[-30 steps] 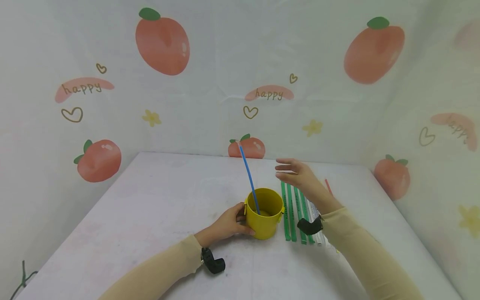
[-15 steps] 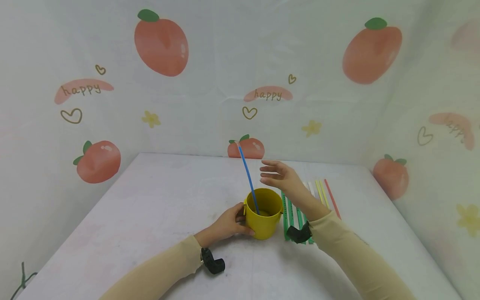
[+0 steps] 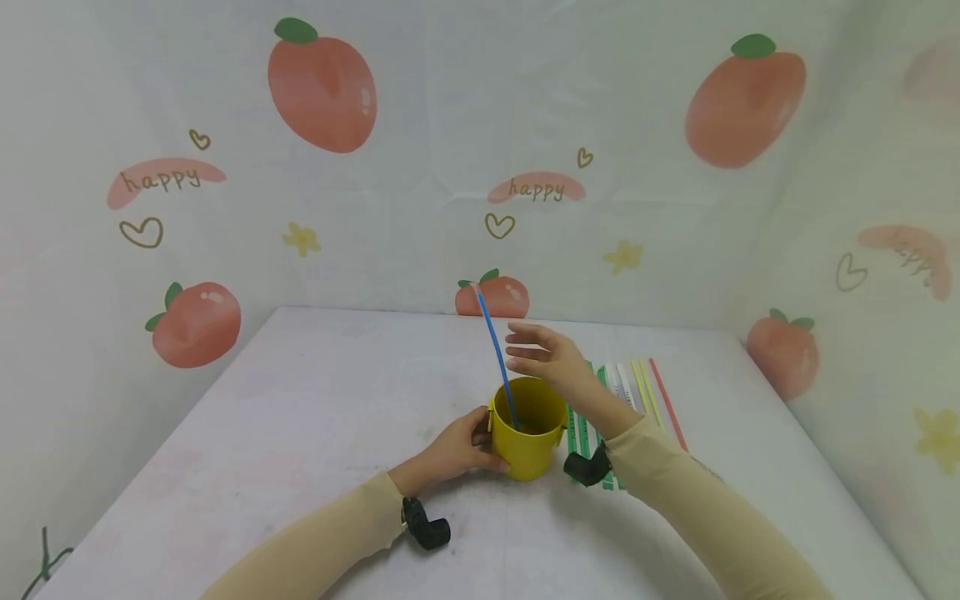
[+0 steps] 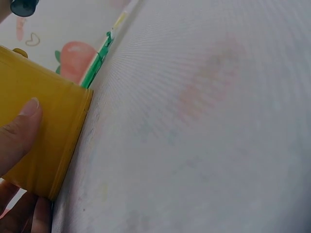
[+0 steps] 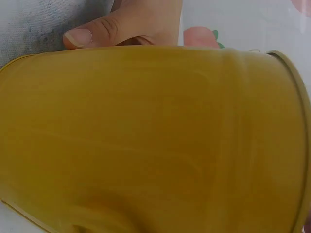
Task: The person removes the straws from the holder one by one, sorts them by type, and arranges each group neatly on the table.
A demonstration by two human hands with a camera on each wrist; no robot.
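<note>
A small yellow bucket stands upright on the white table. My left hand grips its left side, the thumb across the front and the other fingers behind. A long blue straw with a pale, clear top leans to the left inside the bucket and rises well above the rim. My right hand hovers over the bucket's back rim, fingers stretched loosely toward the straw and just right of it, with nothing in them. In the right wrist view the bucket wall fills most of the picture.
To the right of the bucket lie several green printed strips side by side, partly hidden by my right arm. Beyond them are white strips, yellow sticks and a red stick. A fruit-printed cloth hangs behind the table.
My right hand has moved left from above the strips to over the bucket, close to the blue straw. My left hand, the bucket and the straw have stayed in place.
</note>
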